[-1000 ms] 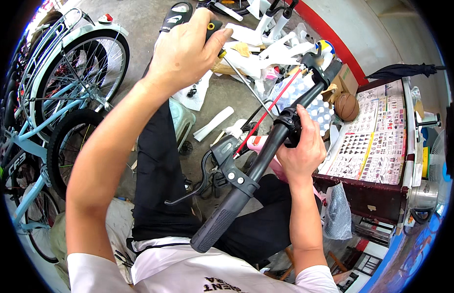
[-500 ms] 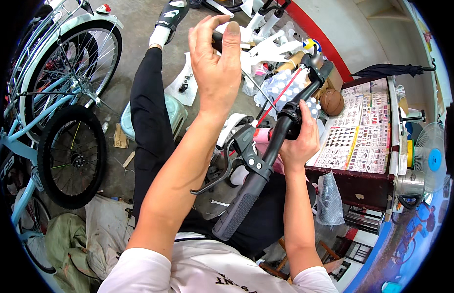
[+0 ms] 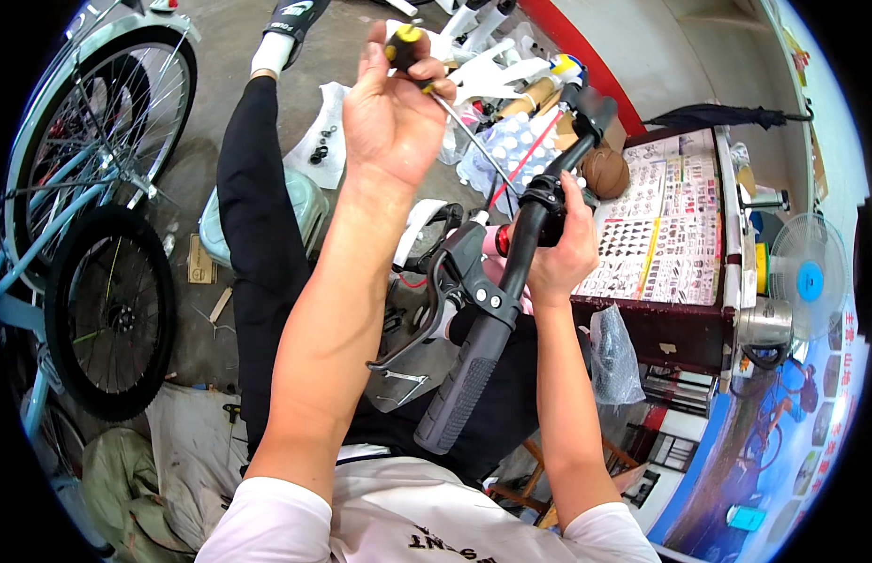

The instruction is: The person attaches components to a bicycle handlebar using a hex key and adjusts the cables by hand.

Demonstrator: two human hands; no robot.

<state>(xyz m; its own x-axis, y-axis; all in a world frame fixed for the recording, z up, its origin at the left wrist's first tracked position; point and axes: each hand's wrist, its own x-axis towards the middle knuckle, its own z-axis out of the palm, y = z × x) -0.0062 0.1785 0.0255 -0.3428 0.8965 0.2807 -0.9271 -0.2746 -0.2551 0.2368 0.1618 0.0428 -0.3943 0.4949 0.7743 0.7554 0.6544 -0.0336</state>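
Note:
My left hand (image 3: 394, 136) is raised with its palm turned up, its fingers curled round the yellow-and-black handle of a screwdriver (image 3: 403, 44). The long metal shaft slants down to the clamp area in the middle of a black bicycle handlebar (image 3: 520, 249); whether its tip touches a screw is too small to tell. My right hand (image 3: 563, 244) grips the handlebar near that middle, thumb along the top and fingers partly hidden behind it. Nearest me on the bar are a ribbed grey-black grip (image 3: 466, 394) and a brake lever (image 3: 408, 342). A red cable (image 3: 530, 159) runs alongside the bar.
Bicycle wheels (image 3: 112, 310) stand at the left by a pale green stool (image 3: 307, 202). White wrapping, small black parts (image 3: 323, 145) and a basketball (image 3: 606, 173) lie farther off. At the right are a paper-covered table (image 3: 652, 235) and a fan (image 3: 810, 277).
My left hand has rolled over from its back to its palm, bringing the screwdriver handle into sight. My right hand keeps hold of the handlebar. The whole view has shifted slightly.

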